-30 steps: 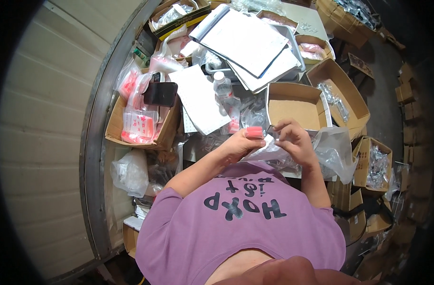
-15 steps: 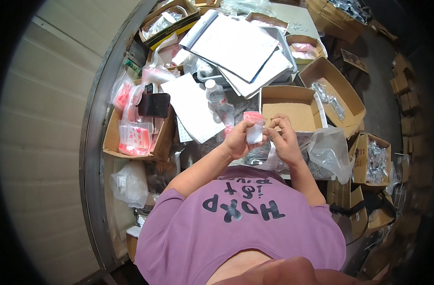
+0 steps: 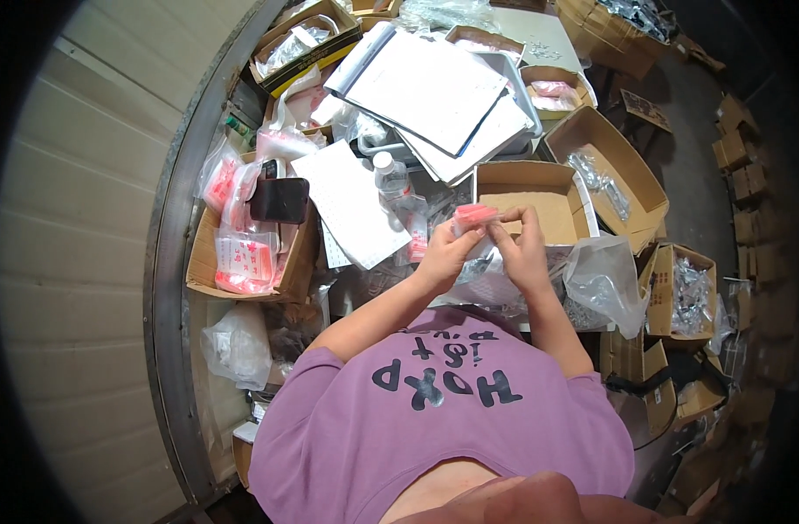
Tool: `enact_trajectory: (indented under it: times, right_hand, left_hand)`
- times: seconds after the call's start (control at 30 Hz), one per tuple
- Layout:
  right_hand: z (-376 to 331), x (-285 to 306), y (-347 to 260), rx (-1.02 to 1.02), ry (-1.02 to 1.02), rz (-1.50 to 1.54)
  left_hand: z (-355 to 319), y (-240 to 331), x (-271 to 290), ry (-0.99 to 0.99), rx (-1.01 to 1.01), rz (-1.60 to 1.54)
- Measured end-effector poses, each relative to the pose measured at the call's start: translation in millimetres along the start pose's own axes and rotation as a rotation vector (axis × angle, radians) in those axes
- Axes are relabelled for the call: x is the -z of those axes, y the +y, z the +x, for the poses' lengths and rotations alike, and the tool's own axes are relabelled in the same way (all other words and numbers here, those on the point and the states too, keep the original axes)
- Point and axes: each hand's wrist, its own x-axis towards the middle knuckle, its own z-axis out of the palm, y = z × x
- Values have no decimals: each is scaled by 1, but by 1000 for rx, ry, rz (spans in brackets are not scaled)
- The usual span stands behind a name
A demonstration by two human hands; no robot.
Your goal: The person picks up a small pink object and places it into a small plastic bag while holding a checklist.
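A small stack of clear plastic zip bags with red tops [image 3: 475, 212] is held in front of my chest. My left hand [image 3: 449, 255] grips it from the left, thumb over the face of the bags. From the other side, my right hand [image 3: 523, 253] pinches the upper right edge of the bags between thumb and finger. A clear plastic bottle with a white cap [image 3: 390, 177] stands just beyond my left hand, next to another red-marked clear bag [image 3: 417, 240]. Past my right hand is an open cardboard box [image 3: 526, 188].
Paper sheets [image 3: 351, 205] and a clipboard [image 3: 434, 87] on a grey bin [image 3: 526, 79] cover the table's middle. At left, a phone [image 3: 280, 201] rests on a carton [image 3: 203, 262] of red-printed bags. A clear bag [image 3: 602, 279] hangs at the right edge, near a carton of metal parts [image 3: 692, 297].
The red-topped bags have tilted, their white face turned out of sight. My right hand has moved in to touch their edge; my left thumb has shifted up over them.
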Motion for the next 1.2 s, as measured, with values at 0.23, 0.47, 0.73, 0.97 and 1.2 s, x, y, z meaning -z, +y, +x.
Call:
enact_trajectory:
  times: [0.23, 0.47, 0.73, 0.97, 1.2]
  right_hand:
    - [9, 8, 11, -204, -95, 250]
    - [11, 13, 25, -151, 29, 163]
    - [21, 19, 21, 19, 452, -336]
    - [10, 8, 6, 9, 238, -88]
    - [-5, 20, -24, 300, 141, -48]
  left_hand:
    - [-1, 1, 4, -13, 73, -40]
    - [1, -9, 13, 81, 148, -118]
    - [-3, 10, 30, 99, 167, -170]
    - [-11, 12, 18, -360, 341, 28]
    - [-21, 15, 19, -207, 115, -5]
